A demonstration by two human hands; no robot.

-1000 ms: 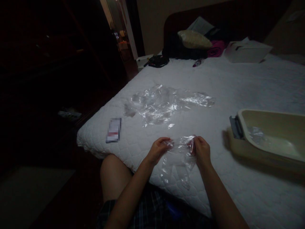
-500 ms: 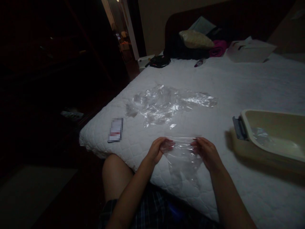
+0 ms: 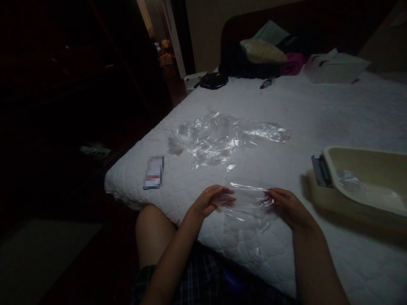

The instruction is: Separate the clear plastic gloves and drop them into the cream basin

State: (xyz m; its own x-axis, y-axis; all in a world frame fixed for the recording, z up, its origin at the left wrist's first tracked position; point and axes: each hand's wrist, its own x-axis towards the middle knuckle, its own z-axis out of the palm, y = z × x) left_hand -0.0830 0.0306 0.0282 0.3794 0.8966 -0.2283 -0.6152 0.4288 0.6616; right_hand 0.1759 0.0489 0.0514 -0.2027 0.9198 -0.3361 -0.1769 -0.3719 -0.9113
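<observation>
A clear plastic bag (image 3: 246, 202) is stretched between my two hands, low over the front of the bed. My left hand (image 3: 213, 199) is at its left end, with the fingers partly seen through the film. At the right end, my right hand (image 3: 284, 204) pinches the plastic between thumb and fingertips. The bag's lower part hangs loosely toward the bed's edge. Beyond my hands, a heap of crumpled clear plastic bags (image 3: 213, 142) lies on the white quilted bedcover (image 3: 305, 120).
To the right stands a cream plastic bin (image 3: 365, 214) with a grey latch and some clear plastic inside. A phone (image 3: 154, 173) lies left, near the bed's edge. Farther back are a white box (image 3: 337, 67), a pillow (image 3: 263, 51), a pink roll (image 3: 292, 63) and a small bottle (image 3: 266, 84).
My right hand has moved slightly right and down with its end of the bag. My left hand has dropped a little. The stretched film between them has changed its folds.
</observation>
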